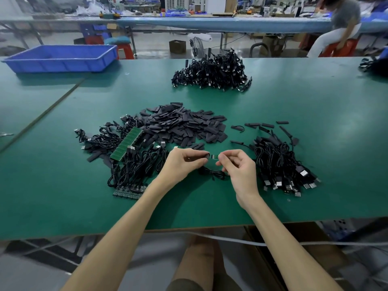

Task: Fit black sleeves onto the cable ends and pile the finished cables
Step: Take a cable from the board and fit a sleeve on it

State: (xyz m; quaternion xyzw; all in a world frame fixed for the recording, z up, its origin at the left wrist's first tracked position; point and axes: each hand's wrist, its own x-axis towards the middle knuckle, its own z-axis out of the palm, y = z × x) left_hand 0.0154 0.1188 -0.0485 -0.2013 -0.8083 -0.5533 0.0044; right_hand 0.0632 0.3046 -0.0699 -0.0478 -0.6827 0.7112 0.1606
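**Entry: sleeve-to-cable fit, near-centre tabletop (210, 208)**

- Black sleeve (206, 155): pinched at fingertips of left hand (184, 162). Long axis approx. left–right, open end facing right.
- Cable end (214, 157): small green tip, pinched btwn thumb + forefinger of right hand (239, 166), pointing left at the sleeve mouth.
- Relation: tip just beside the sleeve, not inside as far as visible. Axes roughly in line, so the next move is prob. a straight slide together.
- Both parts sit btwn the two hands, each hand equally near.
- Cable (213, 174): slack loop below the hands, on tabletop.
- Sleeve heap (184, 124): just beyond the hands.
- Cable pile (281, 162): nearer right hand, prob. the finished lot.
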